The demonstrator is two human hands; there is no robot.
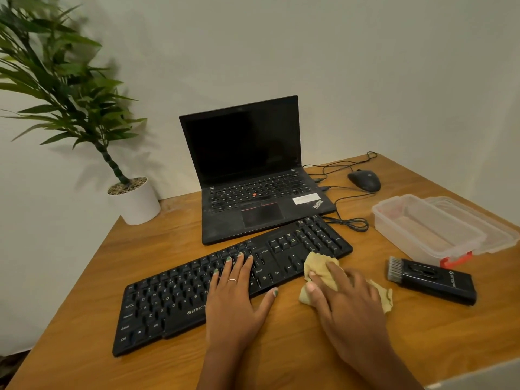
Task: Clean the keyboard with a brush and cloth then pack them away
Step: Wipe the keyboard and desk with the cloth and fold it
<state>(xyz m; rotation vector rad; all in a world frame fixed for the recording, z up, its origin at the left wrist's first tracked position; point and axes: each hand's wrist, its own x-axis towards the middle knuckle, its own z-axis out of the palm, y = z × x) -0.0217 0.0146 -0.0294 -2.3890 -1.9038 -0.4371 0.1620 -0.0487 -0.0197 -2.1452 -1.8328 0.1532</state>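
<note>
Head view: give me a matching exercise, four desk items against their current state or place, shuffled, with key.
Items:
1. cloth
2. brush
3. plastic box
4. laptop

States:
A. lies untouched on the table, right of the keyboard
B. lid open, screen dark, behind the keyboard
C. under the right hand, at the keyboard's right end
D. open and empty, its lid beside it

Pairs: 1-C, 2-A, 3-D, 4-B

The left hand rests flat on the keys.
</note>
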